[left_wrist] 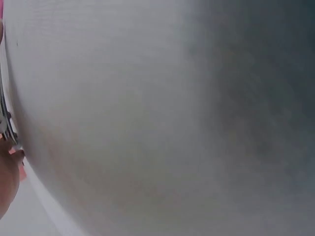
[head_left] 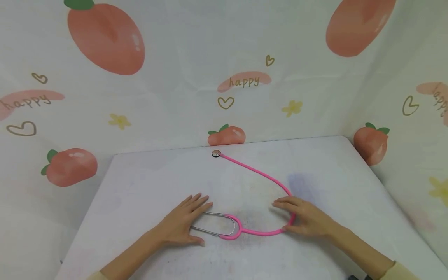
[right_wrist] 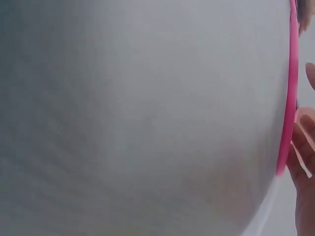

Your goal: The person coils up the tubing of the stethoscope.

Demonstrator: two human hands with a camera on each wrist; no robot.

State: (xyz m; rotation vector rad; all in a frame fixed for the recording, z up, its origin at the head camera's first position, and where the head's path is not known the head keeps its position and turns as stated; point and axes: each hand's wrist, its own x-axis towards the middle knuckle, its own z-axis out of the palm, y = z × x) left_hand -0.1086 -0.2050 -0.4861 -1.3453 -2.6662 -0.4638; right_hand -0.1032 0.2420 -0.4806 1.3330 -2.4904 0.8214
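A stethoscope lies on the white table, with pink tubing (head_left: 259, 171) curving from its round chest piece (head_left: 216, 153) at the far edge to the metal ear tubes (head_left: 210, 231) near the middle. My left hand (head_left: 182, 221), fingers spread and palm down, covers the ear-tip ends, so the tips are hidden in the head view. Over the right-hand bend of the tubing rests my right hand (head_left: 304, 217); its fingers are loosely extended across the pink tube and the thumb touches it. The right wrist view shows the fingers (right_wrist: 305, 147) beside the tubing.
The white table (head_left: 157, 175) meets a pale cloth backdrop (head_left: 175, 97) printed with peaches, hearts and flowers, which also runs along both sides. A small dark object (head_left: 353, 277) shows at the lower right edge.
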